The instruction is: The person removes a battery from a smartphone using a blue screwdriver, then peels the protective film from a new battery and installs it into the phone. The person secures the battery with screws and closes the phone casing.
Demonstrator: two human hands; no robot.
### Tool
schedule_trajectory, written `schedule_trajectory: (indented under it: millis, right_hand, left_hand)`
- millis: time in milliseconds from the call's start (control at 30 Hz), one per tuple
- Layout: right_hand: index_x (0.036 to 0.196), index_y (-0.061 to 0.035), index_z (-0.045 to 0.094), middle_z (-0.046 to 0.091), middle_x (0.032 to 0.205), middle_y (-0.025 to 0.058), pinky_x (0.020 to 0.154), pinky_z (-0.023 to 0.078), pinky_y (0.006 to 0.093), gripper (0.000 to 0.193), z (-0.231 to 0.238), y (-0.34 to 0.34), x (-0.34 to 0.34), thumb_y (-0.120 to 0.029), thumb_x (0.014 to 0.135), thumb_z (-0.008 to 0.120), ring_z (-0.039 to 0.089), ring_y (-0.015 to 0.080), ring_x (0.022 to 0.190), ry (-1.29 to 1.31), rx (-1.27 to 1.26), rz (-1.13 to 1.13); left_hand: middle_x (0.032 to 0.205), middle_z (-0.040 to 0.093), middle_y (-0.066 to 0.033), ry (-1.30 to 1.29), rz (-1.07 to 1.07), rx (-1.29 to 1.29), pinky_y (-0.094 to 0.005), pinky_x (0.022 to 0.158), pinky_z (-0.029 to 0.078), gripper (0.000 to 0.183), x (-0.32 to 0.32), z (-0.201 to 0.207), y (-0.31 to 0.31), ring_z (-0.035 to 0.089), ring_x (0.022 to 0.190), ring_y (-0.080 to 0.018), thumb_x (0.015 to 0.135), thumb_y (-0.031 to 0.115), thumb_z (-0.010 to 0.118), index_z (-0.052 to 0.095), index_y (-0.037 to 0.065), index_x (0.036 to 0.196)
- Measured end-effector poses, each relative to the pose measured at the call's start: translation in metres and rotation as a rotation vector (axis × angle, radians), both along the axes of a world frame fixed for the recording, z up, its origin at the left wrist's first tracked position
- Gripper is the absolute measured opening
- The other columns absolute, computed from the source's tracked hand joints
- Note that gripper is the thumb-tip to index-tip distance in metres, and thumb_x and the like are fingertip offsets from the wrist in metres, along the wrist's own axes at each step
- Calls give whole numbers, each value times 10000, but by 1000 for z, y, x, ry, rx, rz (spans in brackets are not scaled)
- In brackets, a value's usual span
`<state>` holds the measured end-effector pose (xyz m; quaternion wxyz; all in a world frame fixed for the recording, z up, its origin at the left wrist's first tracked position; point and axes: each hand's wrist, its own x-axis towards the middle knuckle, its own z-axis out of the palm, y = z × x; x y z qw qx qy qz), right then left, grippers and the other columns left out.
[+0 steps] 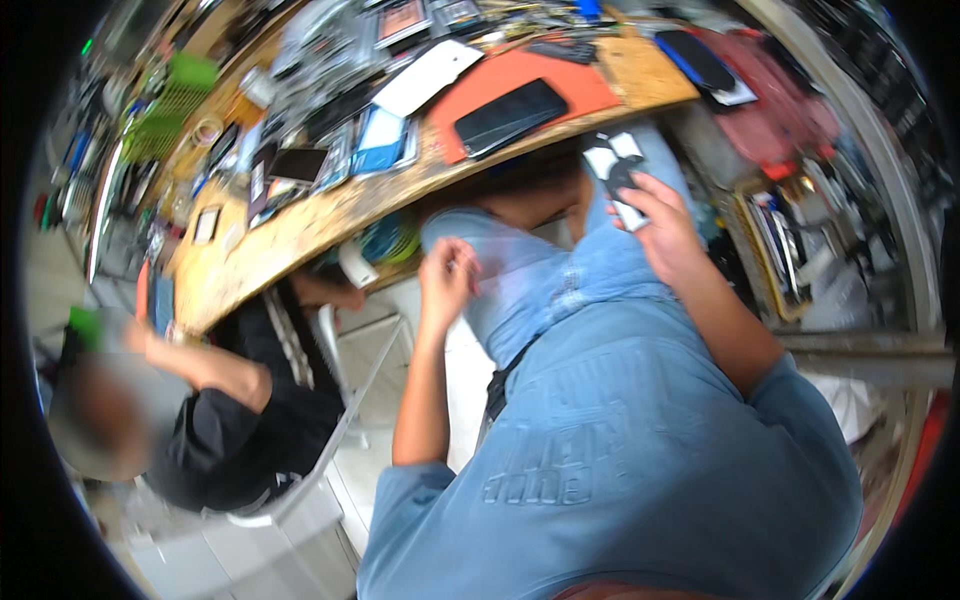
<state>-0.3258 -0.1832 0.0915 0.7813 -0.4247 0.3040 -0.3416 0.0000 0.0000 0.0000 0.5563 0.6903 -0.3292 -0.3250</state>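
Here we are at a wooden bench [320,222] crowded along its far edge, parts and tools heaped up there, with a green basket [165,125] near its left end. Toward the right end lies an orange mat [592,92], a black phone [512,118] on it close to the bench's near edge, and just beside that a white flat panel [430,78]. A red plastic bag [775,115] sits past the right corner. Down by the left corner, another person in a dark shirt [270,430] sits near a pale chair [370,365], pale floor tiles [300,560] below. And now the piece in play: a black-and-white flat piece [605,160], outside the bench's near edge, over the seated wearer's right thigh! The right hand [668,232] has it pinched at its near end, thumb and fingers clamped on. Its long axis runs away from the body, far end tipped slightly left, toward the bench edge. The left hand [447,280], blurred, hovers by the left knee, fingers curled; whether they grip anything, I can't tell.
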Motion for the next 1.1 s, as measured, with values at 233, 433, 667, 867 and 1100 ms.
schedule_trajectory:
  millis: [233,433,667,867,1100]
  right_hand:
    - [1296,26,657,719,1123,86,774,563,267,289,-6,23,21,-117,1048,694,708,138,915,134,-96,280]
    - [1163,-12,670,730,1021,21,762,548,235,220,-7,28,27,18,968,767,688,71,865,134,-415,204]
    - [1157,-3,677,744,942,29,730,571,236,196,17,17,54,-21,985,771,683,50,803,73,-425,377]
    - [1063,-43,791,777,882,91,754,588,383,469,62,-125,126,-494,940,830,734,199,803,283,-1173,47]
    - [1348,-59,708,731,1347,242,1049,567,523,692,72,-367,214,-517,841,816,706,413,1257,1289,-1185,-325]
  left_hand:
    - [1352,687,-96,409,664,-195,-409,886,617,385,244,-68,60,708,1159,-239,1093,196,631,596,81,1459]
    - [1124,703,-32,45,603,-107,-312,766,524,299,162,-76,25,667,943,-168,1061,248,648,659,95,1318]
    - [1285,687,-129,358,-358,-284,-363,834,640,412,-130,62,-12,738,1050,-213,1068,111,692,537,3,1435]
    - [1115,696,-118,617,-114,-410,-337,706,635,257,-112,91,-4,757,870,-243,1113,132,609,532,21,1331]
    - [1137,704,-119,551,38,-509,-337,800,567,264,-91,129,4,714,922,-209,1133,180,517,545,24,1344]
